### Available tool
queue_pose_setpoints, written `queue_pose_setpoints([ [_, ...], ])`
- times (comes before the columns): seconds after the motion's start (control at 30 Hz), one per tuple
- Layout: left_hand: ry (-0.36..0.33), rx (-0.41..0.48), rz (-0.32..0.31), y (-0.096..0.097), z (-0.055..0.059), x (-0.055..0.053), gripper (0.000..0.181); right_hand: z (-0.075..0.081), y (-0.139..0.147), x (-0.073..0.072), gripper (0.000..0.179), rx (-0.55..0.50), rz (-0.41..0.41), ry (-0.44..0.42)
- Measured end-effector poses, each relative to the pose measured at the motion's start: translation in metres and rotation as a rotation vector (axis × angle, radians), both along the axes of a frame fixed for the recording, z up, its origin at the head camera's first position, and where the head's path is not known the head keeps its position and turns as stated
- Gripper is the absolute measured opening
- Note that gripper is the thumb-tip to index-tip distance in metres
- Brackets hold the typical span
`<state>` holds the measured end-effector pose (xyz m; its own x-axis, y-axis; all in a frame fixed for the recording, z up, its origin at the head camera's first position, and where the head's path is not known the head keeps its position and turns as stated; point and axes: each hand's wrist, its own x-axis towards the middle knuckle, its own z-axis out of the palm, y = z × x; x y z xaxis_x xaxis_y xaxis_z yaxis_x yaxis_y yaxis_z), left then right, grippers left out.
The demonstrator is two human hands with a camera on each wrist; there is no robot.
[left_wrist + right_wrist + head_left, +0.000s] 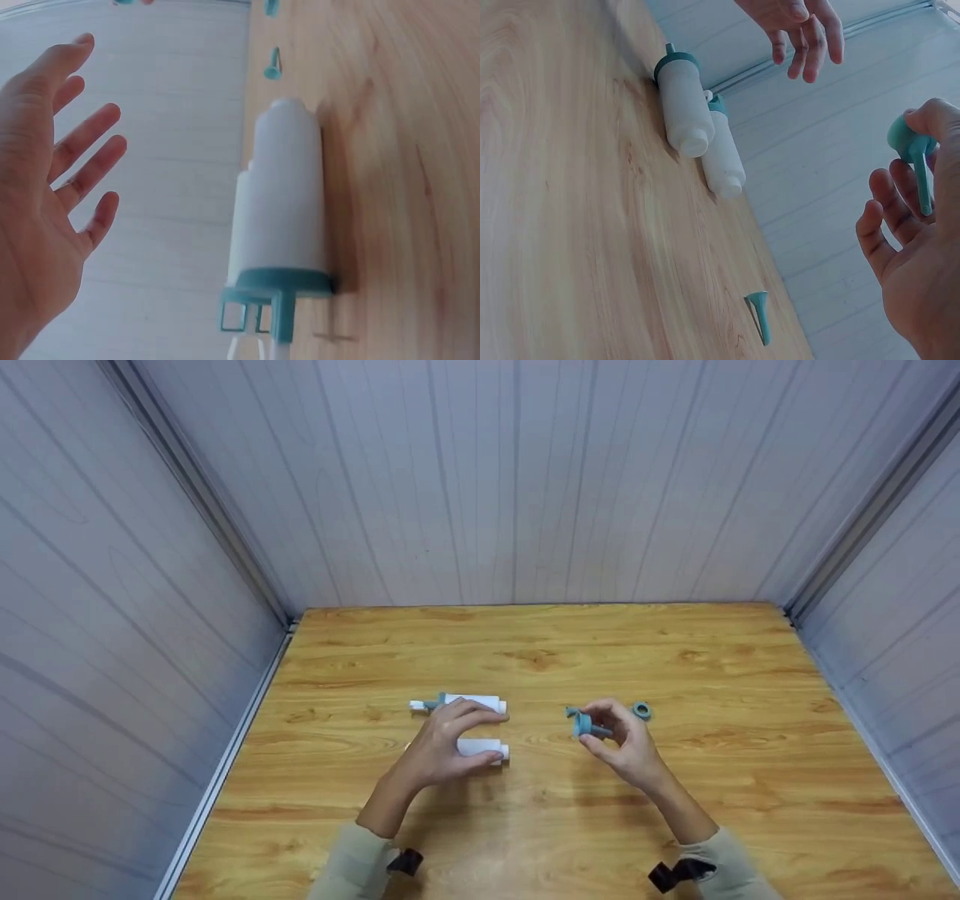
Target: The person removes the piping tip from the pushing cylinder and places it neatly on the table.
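Note:
My right hand (622,742) pinches a teal cap with a thin stem (583,725) between thumb and fingers, raised above the table. Its stem points toward the palm in the head view. My left hand (442,739), fingers spread and holding nothing, hovers over two white bottles lying on their sides. The far bottle (472,703) has a teal collar with a white tip at its left end. Partly covered by the left hand is the near bottle (480,747). A small teal funnel-shaped piece (758,315) lies on the wood, beyond the bottles' plain white ends.
A teal ring-like piece (642,710) lies just beyond the right hand's fingers on the wooden table (540,660). Pale panelled walls (510,480) enclose the table at the back and both sides. Dark straps sit at both cuffs.

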<state>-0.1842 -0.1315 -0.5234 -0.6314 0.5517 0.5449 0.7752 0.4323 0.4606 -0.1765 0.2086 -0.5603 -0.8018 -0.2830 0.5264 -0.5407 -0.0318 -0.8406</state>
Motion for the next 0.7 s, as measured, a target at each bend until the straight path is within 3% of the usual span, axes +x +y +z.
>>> queue_pose_setpoints([
  [0.37, -0.141, 0.054, -0.011, 0.018, 0.012, -0.001, 0.045, 0.002, -0.007, -0.006, 0.037, -0.017, -0.051, -0.004],
  [0.57, -0.211, 0.124, -0.039, 0.032, 0.013, -0.003, 0.041, 0.004, -0.01, -0.007, 0.038, -0.001, -0.042, 0.019],
  [0.7, -0.218, 0.165, -0.038, 0.04, 0.012, -0.004, 0.037, 0.006, -0.012, -0.008, 0.038, 0.0, -0.024, 0.024],
])
